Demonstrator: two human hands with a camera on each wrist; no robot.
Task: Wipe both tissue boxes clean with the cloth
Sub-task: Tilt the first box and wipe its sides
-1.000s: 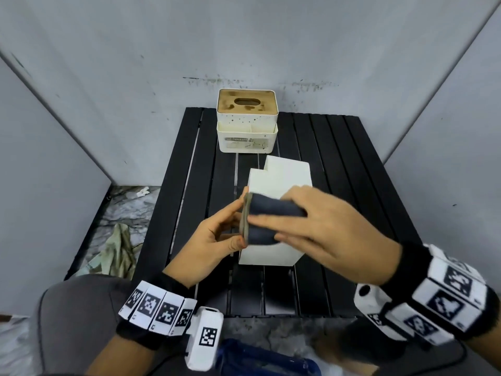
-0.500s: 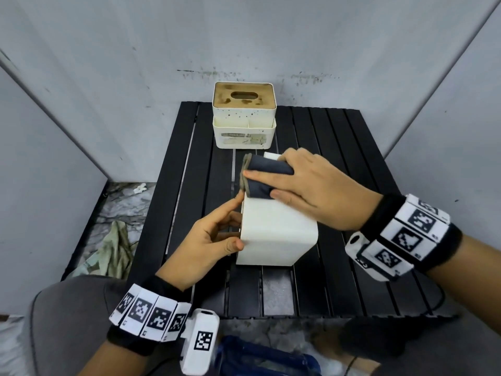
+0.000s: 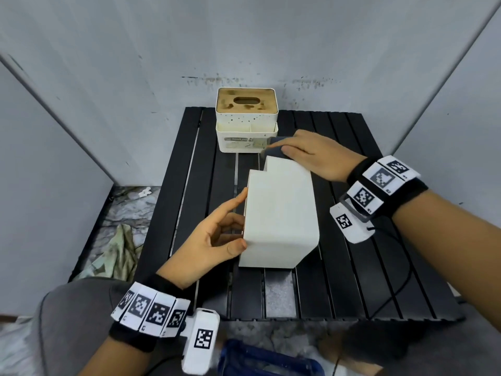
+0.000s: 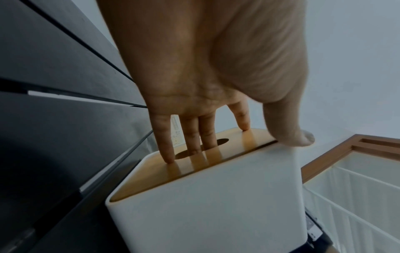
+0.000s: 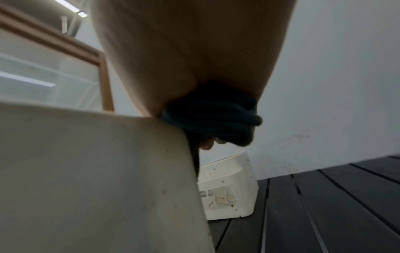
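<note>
A white tissue box [image 3: 282, 213] lies on its side in the middle of the black slatted table [image 3: 352, 267]. Its wooden lid [image 4: 216, 154] faces left. My left hand [image 3: 235, 226] steadies it: straight fingers [image 4: 164, 145] press the lid and the thumb rests on the near corner. My right hand [image 3: 314, 156] grips a folded dark cloth [image 3: 273, 151] against the box's far end; in the right wrist view the cloth [image 5: 212, 118] sits at the box's upper far edge [image 5: 86, 171]. A second, speckled and stained tissue box [image 3: 246, 120] stands upright at the table's back edge.
Grey walls close in the table on three sides. A crumpled greenish rag [image 3: 116, 251] lies on the floor to the left. A blue object [image 3: 265, 359] sits below the table's front edge. A black cable [image 3: 401, 280] trails over the right slats.
My right hand has slid the cloth along the box's upper face from the near part to the far end. The left hand has stayed on the lid side.
</note>
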